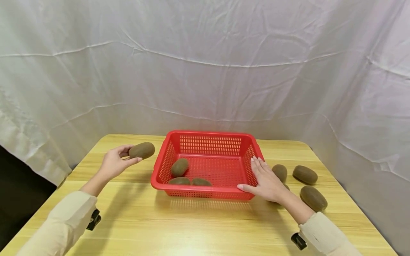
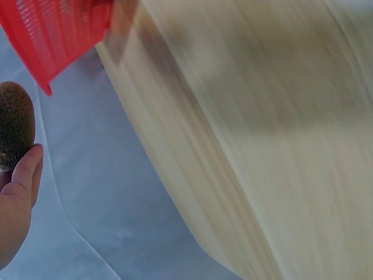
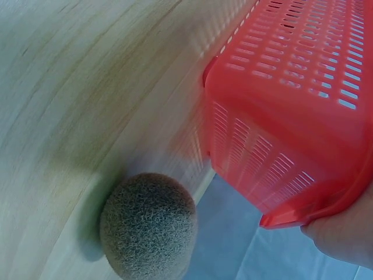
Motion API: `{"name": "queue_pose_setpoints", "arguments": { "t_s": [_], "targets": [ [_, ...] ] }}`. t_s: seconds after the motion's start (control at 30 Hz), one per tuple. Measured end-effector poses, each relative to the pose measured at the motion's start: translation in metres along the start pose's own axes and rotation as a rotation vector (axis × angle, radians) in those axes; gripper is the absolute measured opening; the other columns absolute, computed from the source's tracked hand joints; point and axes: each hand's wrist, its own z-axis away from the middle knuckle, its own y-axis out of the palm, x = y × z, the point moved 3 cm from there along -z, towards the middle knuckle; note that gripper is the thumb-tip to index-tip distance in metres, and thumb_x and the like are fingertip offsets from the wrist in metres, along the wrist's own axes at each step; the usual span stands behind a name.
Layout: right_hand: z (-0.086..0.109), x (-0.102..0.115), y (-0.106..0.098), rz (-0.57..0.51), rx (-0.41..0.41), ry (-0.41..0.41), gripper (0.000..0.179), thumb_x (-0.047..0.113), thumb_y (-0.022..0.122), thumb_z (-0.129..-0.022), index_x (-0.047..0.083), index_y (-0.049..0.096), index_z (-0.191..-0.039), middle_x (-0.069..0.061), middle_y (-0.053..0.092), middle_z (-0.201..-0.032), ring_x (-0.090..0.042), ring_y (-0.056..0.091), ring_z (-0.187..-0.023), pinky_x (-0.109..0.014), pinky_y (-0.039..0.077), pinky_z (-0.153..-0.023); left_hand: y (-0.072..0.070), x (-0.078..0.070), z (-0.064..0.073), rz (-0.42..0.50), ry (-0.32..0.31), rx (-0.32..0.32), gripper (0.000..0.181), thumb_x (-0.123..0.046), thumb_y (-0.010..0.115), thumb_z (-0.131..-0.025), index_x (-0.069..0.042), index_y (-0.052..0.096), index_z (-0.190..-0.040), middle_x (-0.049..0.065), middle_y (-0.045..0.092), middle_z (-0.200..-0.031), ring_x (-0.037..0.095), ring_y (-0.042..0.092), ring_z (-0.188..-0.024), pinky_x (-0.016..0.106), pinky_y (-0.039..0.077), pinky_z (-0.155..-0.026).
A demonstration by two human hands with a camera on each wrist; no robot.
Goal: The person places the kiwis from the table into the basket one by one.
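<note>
From where I stand, the left hand [image 1: 115,161] pinches a fuzzy brown oval kiwifruit [image 1: 144,150] above the wooden worktop [image 1: 192,224], toward its back left corner. Beside it, near the back edge, sits a red rectangular perforated plastic basket [image 1: 209,133], its left wall standing between that fruit and three kiwifruit inside [image 1: 180,167]. The right hand [image 1: 269,181] lies straight-fingered over the basket's right rim, holding no fruit. Toward the worktop's right edge lie loose kiwifruit [image 1: 305,174], some partly hidden by that hand. A pale, creased curtain [image 1: 208,81] hangs behind.
</note>
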Motion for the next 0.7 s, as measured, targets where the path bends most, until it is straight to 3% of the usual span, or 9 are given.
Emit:
{"name": "queue_pose_setpoints", "arguments": {
  "t_s": [0.27, 0.3, 0.4, 0.7],
  "targets": [
    [0.0, -0.001, 0.0, 0.009, -0.004, 0.0, 0.104, 0.063, 0.055, -0.08, -0.009, 0.017, -0.144, -0.028, 0.016, -0.151, -0.044, 0.014, -0.14, -0.057, 0.017, -0.112, 0.013, -0.014, -0.003, 0.081, 0.041, -0.001, 0.058, -0.033, 0.072, -0.08, 0.003, 0.055, -0.122, 0.024, 0.06, -0.117, 0.036, 0.059, -0.107, 0.012, 0.05, -0.07],
    [0.0, -0.001, 0.001, 0.009, -0.004, 0.0, 0.104, 0.063, 0.055, -0.08, -0.009, 0.017, -0.144, -0.027, 0.016, -0.151, -0.044, 0.014, -0.14, -0.056, 0.017, -0.112, 0.016, -0.009, -0.005, 0.132, 0.075, -0.002, 0.056, -0.032, 0.073, -0.079, 0.001, 0.056, -0.122, 0.02, 0.062, -0.115, 0.031, 0.062, -0.104, 0.012, 0.05, -0.068],
    [0.0, -0.001, 0.001, 0.007, -0.003, -0.001, 0.104, 0.063, 0.055, -0.08, -0.009, 0.017, -0.144, -0.027, 0.015, -0.151, -0.044, 0.013, -0.14, -0.056, 0.016, -0.113, 0.026, -0.012, -0.005, 0.158, 0.104, 0.017, 0.057, -0.033, 0.074, -0.078, 0.001, 0.057, -0.12, 0.019, 0.062, -0.114, 0.03, 0.063, -0.103, 0.016, 0.053, -0.069],
    [0.0, -0.001, 0.001, 0.01, -0.009, -0.009, 0.104, 0.063, 0.055, -0.08, -0.009, 0.017, -0.144, -0.027, 0.016, -0.151, -0.044, 0.014, -0.14, -0.056, 0.016, -0.113, 0.043, -0.038, -0.003, 0.165, 0.048, 0.074, 0.052, -0.018, 0.073, -0.08, 0.003, 0.054, -0.124, 0.022, 0.06, -0.119, 0.035, 0.06, -0.109, 0.025, 0.055, -0.077]
  ]
}}
